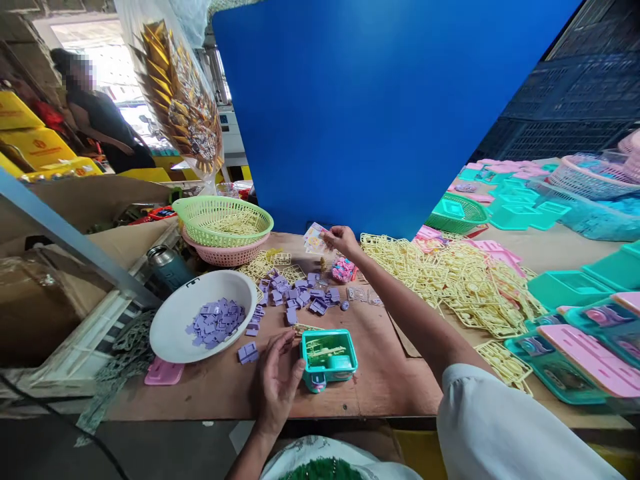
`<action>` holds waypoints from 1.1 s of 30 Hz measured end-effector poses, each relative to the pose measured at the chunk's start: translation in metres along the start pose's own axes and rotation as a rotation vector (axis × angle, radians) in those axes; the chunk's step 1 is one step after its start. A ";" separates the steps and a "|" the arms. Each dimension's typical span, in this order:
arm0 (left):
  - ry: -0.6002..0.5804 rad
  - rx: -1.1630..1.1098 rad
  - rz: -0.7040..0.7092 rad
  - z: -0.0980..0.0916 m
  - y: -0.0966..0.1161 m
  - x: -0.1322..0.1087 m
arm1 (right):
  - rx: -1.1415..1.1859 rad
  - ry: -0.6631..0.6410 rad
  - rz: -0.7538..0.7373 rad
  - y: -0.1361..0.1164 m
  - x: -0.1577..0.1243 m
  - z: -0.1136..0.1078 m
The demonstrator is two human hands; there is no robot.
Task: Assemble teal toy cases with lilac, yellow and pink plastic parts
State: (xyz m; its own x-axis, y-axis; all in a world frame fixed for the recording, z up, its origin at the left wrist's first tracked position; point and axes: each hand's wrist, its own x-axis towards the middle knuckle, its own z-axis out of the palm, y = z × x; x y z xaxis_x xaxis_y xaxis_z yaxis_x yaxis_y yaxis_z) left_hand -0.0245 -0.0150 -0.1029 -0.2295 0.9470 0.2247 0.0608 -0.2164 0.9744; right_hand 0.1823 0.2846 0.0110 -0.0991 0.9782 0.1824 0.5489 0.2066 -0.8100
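Observation:
My right hand (344,241) reaches to the back of the table, its fingers pinching a printed card (316,239); whether it is one card or a small stack I cannot tell. My left hand (280,377) is open, thumb and fingers apart, at the left side of a teal plastic box (330,380). Pale yellow plastic parts (320,351) and a teal piece (339,363) lie inside the box. Loose purple plastic pieces (300,293) are scattered behind it. A bag of pink and blue bits (343,269) sits just below my right hand.
A white bowl (160,327) of purple pieces stands left, before stacked green (220,237) and pink baskets (225,255). Yellow plastic frames (450,280) heap to the right, beside teal and pink boxes (575,360). A blue panel (380,113) rises behind. A person (107,120) stands back left.

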 end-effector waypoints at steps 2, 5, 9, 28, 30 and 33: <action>0.076 -0.007 0.078 0.001 0.014 0.008 | 0.108 -0.068 -0.055 -0.011 -0.028 -0.006; 0.134 -0.030 0.160 0.009 0.044 0.036 | 0.218 -0.194 -0.103 -0.028 -0.072 -0.009; 0.045 -0.174 0.065 0.025 0.069 0.086 | 0.351 -0.435 -0.163 -0.050 -0.117 -0.008; 0.191 -0.211 0.028 0.014 0.072 0.086 | 0.248 -0.348 -0.170 -0.050 -0.073 -0.010; 0.143 -0.167 0.068 0.018 0.074 0.080 | 0.329 -0.492 -0.349 -0.056 -0.109 -0.012; 0.044 -0.113 0.103 0.019 0.074 0.066 | 0.294 -0.327 -0.457 -0.056 -0.155 -0.024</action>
State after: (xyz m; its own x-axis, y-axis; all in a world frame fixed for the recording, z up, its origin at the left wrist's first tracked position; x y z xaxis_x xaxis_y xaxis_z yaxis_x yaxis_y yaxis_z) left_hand -0.0168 0.0362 -0.0162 -0.2701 0.9077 0.3212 -0.0232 -0.3397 0.9403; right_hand 0.1871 0.1211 0.0418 -0.5433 0.7358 0.4043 0.1449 0.5565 -0.8181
